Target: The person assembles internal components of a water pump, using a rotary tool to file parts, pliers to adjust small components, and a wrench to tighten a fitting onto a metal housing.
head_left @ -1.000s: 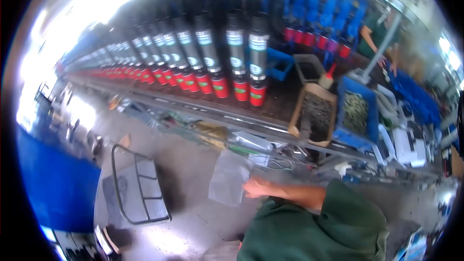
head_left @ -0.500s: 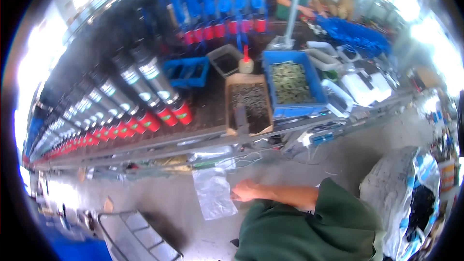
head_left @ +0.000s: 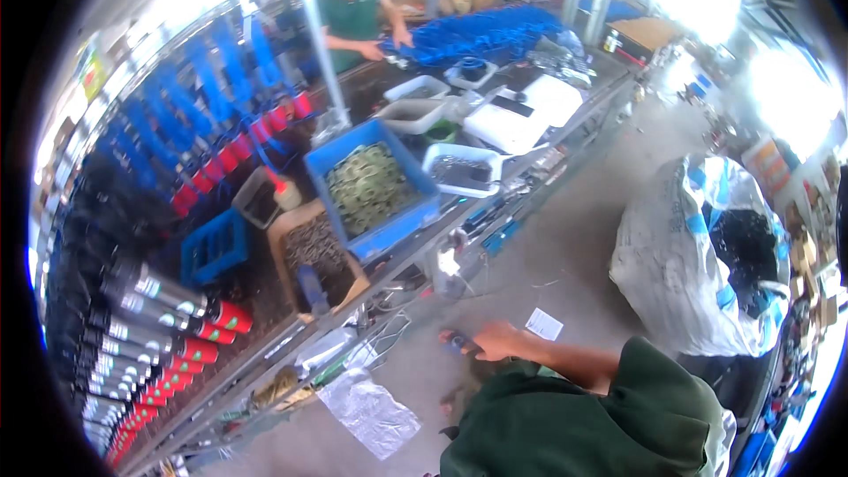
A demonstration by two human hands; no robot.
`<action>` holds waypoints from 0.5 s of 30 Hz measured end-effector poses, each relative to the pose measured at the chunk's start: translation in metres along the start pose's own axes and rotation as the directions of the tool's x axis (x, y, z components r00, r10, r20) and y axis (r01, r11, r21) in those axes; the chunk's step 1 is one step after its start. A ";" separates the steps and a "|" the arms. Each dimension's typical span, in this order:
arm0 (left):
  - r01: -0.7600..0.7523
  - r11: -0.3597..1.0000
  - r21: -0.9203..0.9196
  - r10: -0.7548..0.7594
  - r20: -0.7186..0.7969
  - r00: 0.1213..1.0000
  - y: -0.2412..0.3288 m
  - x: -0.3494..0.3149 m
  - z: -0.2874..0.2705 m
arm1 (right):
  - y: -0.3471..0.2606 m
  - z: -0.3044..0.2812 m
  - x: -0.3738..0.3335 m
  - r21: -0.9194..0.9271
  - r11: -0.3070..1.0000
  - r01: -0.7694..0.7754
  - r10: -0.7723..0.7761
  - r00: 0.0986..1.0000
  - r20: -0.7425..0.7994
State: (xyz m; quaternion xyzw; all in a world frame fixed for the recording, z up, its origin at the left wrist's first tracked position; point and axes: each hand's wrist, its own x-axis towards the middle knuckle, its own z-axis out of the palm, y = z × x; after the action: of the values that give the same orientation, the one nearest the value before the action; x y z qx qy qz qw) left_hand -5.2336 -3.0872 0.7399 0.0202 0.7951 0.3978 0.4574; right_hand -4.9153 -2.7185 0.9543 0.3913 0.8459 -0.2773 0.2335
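Observation:
My right hand (head_left: 500, 340) reaches out at waist height over the grey floor, the bare forearm coming from a dark green sleeve (head_left: 671, 371). Its fingers are blurred and point away from the camera, so whether they are curled or apart does not show. I make out nothing held in it. Left of the hand and apart from it, a crinkled clear plastic bag (head_left: 371, 412) lies low beside the workbench. Just past the fingertips shows a sandalled foot (head_left: 455, 341). A white paper sheet (head_left: 544, 324) is on the floor beyond my wrist. My left hand is out of view.
Along the bench edge (head_left: 415, 256) stand a blue crate (head_left: 422, 210) of metal parts, a cardboard box (head_left: 353, 293) of small pieces and a row of red-ended black cylinders (head_left: 199, 350). A large white sack (head_left: 649, 252) stands right. Across the bench, a co-worker (head_left: 349, 13) handles blue material.
My view has swung to the right, so the bench and crates shift left and the sack shows more fully. The plastic bag, close by my right hand before, is now farther from it.

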 end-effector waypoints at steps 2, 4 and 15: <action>-0.023 0.999 0.033 0.022 0.037 0.999 0.027 0.009 0.031 | 0.028 0.005 0.002 0.003 1.000 0.028 -0.028 0.998 -0.050; -0.049 0.997 0.057 0.045 0.069 0.997 0.056 0.016 0.069 | 0.061 0.003 0.010 0.019 0.998 0.057 -0.056 0.996 -0.063; -0.069 0.996 0.062 0.065 0.061 0.996 0.104 -0.021 0.243 | 0.304 -0.099 0.010 0.223 0.975 0.004 0.054 0.966 -0.251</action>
State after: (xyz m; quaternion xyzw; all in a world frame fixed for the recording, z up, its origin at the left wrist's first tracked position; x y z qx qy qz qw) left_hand -5.0749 -2.8755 0.7580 0.0732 0.7927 0.3863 0.4659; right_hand -4.6983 -2.4845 0.9343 0.4581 0.8276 -0.3142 0.0809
